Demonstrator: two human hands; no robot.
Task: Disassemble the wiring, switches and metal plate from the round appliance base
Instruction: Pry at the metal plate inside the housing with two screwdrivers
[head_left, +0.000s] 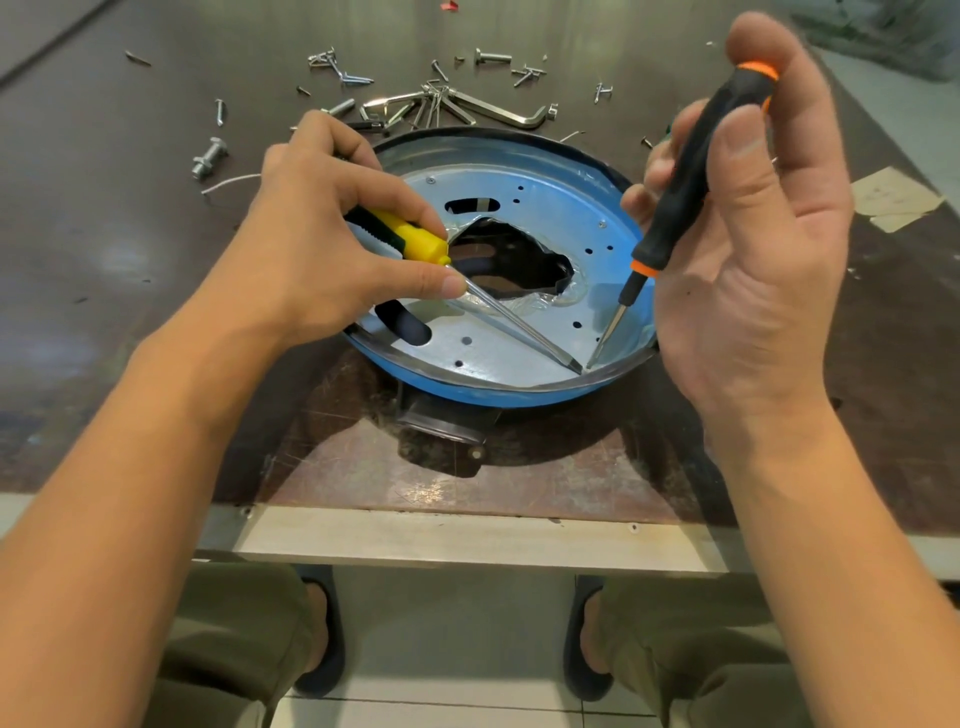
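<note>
- Round base sits mid-table; metal plate inside it, jagged hole at ctr.
- L hand: fingers curled round yellow screwdriver, tip at plate's 5 o'clock edge.
- R hand: thumb + fingertips pinch black-orange screwdriver, tip at same spot.
- Loose screws at base's 12 o'clock.

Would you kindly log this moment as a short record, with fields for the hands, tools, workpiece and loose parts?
Left hand: grips the yellow screwdriver, index finger along its shaft
Right hand: holds the black and orange screwdriver, tip down
Tool tips: close together at the near edge of the metal plate
Plate: lies inside the blue round base, ragged hole in its middle
Loose parts: screws and bolts and hex keys on the table behind the base
</note>
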